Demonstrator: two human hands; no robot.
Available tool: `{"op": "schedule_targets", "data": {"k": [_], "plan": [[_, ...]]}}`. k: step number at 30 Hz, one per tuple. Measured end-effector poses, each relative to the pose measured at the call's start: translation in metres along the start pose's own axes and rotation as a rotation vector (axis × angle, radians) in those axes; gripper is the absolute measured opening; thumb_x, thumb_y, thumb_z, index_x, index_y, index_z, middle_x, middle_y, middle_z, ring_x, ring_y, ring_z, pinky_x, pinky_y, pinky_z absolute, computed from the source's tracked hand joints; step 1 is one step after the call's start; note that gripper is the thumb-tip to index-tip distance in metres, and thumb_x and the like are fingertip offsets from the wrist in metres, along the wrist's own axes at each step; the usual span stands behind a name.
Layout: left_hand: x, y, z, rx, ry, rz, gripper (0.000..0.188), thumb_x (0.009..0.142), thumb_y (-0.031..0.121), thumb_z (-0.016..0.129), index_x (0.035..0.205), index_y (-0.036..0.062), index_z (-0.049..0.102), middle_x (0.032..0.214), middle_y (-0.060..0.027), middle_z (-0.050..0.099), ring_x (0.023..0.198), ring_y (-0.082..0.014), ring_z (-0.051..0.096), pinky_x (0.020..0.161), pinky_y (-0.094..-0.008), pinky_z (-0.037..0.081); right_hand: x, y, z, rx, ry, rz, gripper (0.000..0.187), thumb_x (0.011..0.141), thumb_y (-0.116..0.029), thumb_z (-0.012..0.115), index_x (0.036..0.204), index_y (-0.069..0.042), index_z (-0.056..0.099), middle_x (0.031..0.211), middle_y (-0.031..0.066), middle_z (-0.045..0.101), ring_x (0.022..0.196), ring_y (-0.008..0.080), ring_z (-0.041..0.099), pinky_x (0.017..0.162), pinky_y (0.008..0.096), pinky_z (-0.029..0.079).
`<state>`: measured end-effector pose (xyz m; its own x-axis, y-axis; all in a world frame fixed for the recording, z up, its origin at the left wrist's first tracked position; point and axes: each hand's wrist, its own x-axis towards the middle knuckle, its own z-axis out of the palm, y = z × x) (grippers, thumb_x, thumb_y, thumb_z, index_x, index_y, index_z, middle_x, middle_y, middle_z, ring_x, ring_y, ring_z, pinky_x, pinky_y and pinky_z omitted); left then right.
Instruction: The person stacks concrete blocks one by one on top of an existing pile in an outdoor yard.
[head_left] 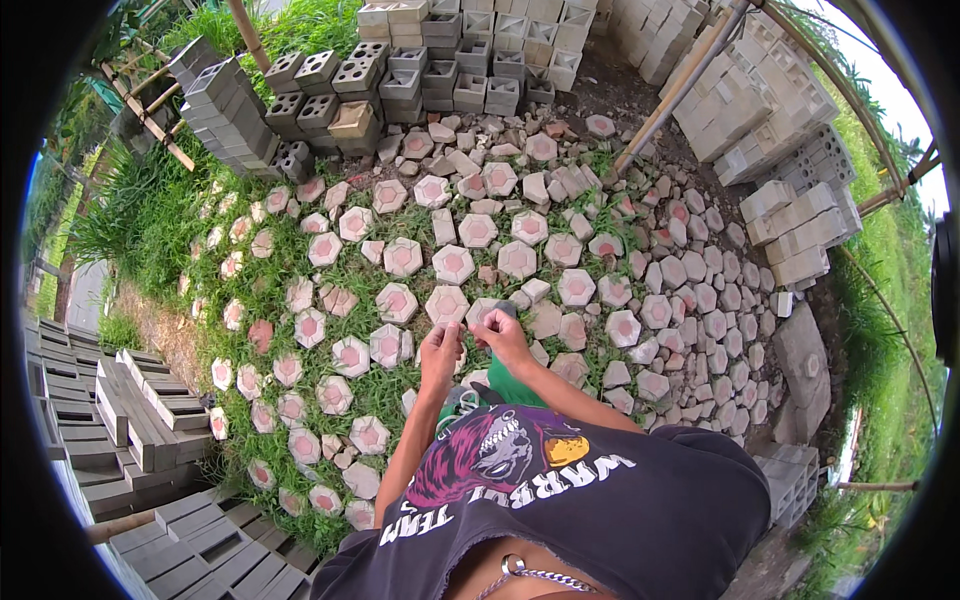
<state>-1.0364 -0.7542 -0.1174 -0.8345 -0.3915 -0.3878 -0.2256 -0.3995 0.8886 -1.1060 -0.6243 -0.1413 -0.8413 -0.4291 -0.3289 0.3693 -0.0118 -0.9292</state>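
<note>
My left hand (441, 352) and my right hand (502, 337) are held close together in front of my body, above the ground. Both have their fingers curled in with thumb and fingertips pinched. Anything between the fingertips is too small or hidden to make out. Just beyond my left hand, a hexagonal paving stone (446, 304) with a pinkish centre shows on the ground. Another paving stone (484, 309) is partly covered by my right hand. My green trousers (512, 385) and part of a shoe appear below the hands.
Many hexagonal pavers (402, 256) lie spaced in grass, with broken stones (690, 330) crowded to the right. Stacks of hollow concrete blocks (440, 65) stand at the back, more blocks (800, 225) at the right and others (150, 410) at the left. A pole (680, 90) slants at the back right.
</note>
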Motion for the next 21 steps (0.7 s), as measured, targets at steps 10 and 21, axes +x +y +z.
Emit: {"op": "schedule_targets", "data": {"k": [10, 21], "plan": [[0.177, 0.066, 0.09, 0.053, -0.098, 0.032, 0.015, 0.087, 0.014, 0.067, 0.088, 0.0061, 0.055, 0.078, 0.0012, 0.058, 0.067, -0.0054, 0.053, 0.06, -0.0203, 0.043, 0.169, -0.083, -0.084, -0.102, 0.117, -0.092, 0.041, 0.085, -0.029, 0.069, 0.06, -0.008, 0.045, 0.059, -0.0036, 0.05, 0.057, 0.0051, 0.047, 0.053, 0.024, 0.04], [0.317, 0.142, 0.169, 0.053, -0.228, -0.023, 0.04, 0.098, 0.033, 0.05, 0.069, 0.0066, 0.056, 0.077, -0.0038, 0.061, 0.073, -0.0126, 0.059, 0.069, -0.0271, 0.047, 0.28, -0.204, -0.136, -0.518, 0.316, -0.336, 0.042, 0.085, -0.029, 0.07, 0.063, -0.001, 0.048, 0.056, 0.0064, 0.048, 0.052, 0.0151, 0.043, 0.051, 0.0321, 0.037]]}}
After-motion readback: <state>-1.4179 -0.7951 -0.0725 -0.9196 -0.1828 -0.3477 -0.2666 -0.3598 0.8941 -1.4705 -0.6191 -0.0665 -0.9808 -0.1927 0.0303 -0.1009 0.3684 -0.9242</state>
